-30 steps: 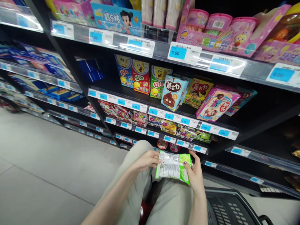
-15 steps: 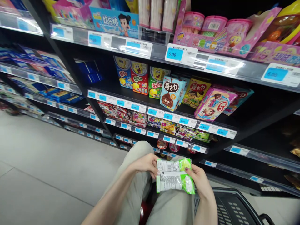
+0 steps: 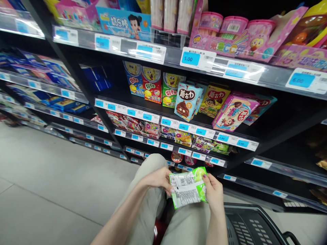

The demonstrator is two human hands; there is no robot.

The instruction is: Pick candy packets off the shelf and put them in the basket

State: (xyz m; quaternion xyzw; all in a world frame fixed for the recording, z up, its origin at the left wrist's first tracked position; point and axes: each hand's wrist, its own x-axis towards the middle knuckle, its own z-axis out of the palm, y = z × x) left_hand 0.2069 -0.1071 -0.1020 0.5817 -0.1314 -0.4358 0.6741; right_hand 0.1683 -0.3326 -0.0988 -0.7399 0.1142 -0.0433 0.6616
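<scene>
I hold a small green and white snack packet point(image 3: 188, 187) between both hands, above my knees in beige trousers. My left hand point(image 3: 158, 178) grips its left edge with curled fingers. My right hand point(image 3: 214, 191) pinches its right edge. The packet's printed white back, with text and a barcode, faces me. I am crouched before the low shelves of a black store rack point(image 3: 84, 88).
A black shopping basket point(image 3: 252, 226) sits at my lower right. The shelves carry snack boxes such as a blue mushroom-shaped chocolate box point(image 3: 188, 100) and a pink box point(image 3: 233, 112), with blue price tags point(image 3: 190, 58) along the edges. Grey tiled floor point(image 3: 51, 183) lies to the left.
The packet has tilted and lifted slightly in my hands, its right end now higher. My right hand moved up with it; the view barely shifted.
</scene>
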